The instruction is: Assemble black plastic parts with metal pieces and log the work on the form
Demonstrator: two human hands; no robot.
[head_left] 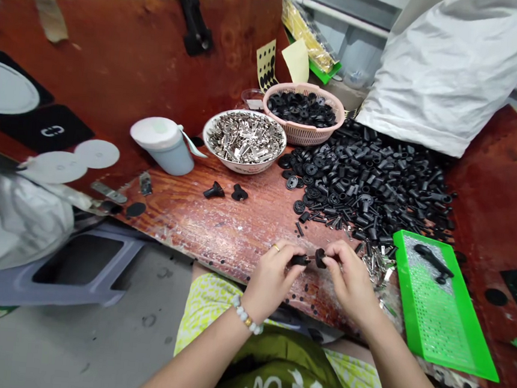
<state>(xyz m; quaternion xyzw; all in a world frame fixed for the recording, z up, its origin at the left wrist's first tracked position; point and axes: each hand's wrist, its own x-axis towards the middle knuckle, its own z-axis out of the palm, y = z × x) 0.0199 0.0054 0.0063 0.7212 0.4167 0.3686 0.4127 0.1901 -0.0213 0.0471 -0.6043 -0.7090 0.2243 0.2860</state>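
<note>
so the left hand (273,275) pinches a small black plastic stem (300,260), the right hand (351,280) pinches a round black plastic disc (320,258), both meeting between them over the red-brown wooden desk (219,227), looks like mid push-fit, needs lining up square.

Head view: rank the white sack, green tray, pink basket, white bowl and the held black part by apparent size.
1. white sack
2. green tray
3. pink basket and white bowl, alike; basket sits farther, so unranked
4. black part

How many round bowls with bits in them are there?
2: a white bowl of metal clips mid-table, and a pink basket of black parts right behind it.
</note>
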